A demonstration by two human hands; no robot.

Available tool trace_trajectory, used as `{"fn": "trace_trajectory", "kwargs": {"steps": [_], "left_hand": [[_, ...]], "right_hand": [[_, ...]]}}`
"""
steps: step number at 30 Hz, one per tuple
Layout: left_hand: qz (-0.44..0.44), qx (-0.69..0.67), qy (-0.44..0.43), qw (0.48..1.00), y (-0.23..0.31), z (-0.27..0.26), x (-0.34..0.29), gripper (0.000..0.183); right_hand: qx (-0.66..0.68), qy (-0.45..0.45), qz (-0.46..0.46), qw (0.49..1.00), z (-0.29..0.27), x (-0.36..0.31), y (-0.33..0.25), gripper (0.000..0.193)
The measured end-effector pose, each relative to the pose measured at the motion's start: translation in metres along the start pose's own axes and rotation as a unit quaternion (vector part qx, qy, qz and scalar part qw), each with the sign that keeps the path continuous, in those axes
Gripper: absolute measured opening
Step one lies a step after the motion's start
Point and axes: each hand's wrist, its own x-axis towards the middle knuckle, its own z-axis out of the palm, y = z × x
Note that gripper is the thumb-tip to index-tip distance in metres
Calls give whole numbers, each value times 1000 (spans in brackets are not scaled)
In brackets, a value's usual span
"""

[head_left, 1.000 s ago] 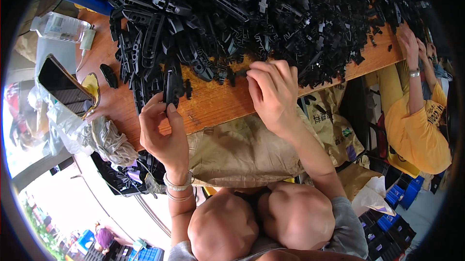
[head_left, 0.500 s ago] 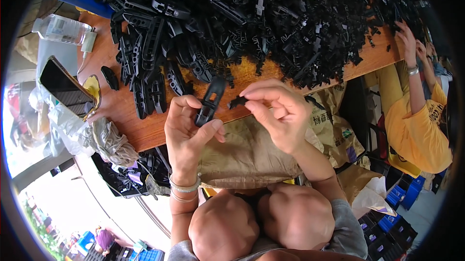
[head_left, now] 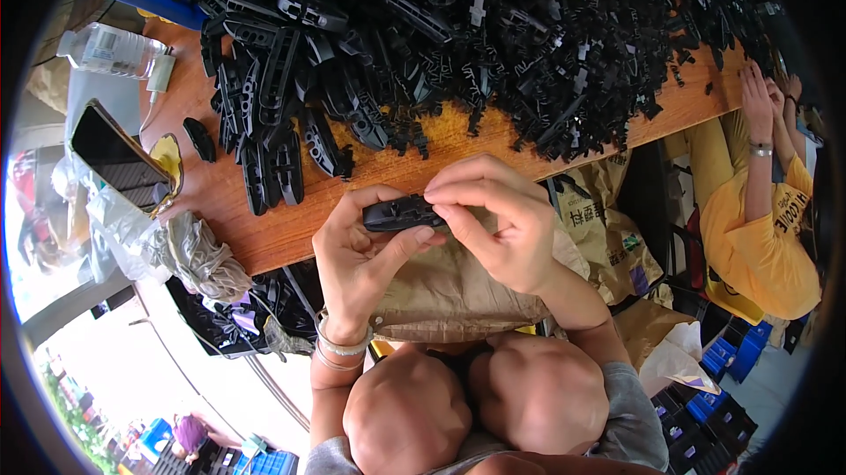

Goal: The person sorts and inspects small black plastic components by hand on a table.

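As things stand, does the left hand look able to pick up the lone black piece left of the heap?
Probably not at once: the left hand holds an elongated black part. Were it free, the way looks open from above: the lone black piece lies uncovered on the tabletop.

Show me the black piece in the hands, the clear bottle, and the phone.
Black piece (head_left: 394,213): head view, middle of its upward-facing side.
Clear bottle (head_left: 107,51): head view, middle of its body.
Phone (head_left: 118,158): head view, on its dark screen.
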Motion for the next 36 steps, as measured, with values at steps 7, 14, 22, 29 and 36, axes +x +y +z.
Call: {"fn": "trace_trajectory", "kwargs": {"steps": [7,14,22,29,36], "left_hand": [[11,14,24,1000,-2,-3,0,25],[21,40,45,998,-7,-4,-4,25],[38,88,-7,995,-2,-5,-10,17],[126,267,22,955,1,-38,-4,22],[188,650,221,703,4,-34,45,20]], "right_hand": [[-237,15,-194,952,4,0,6,24],[-138,-12,-121,983,-5,2,1,28],[22,-144,175,974,-19,-9,-4,32],[1,-285,114,952,-39,3,8,25],[-341,33,-13,940,18,33,34,16]]}}
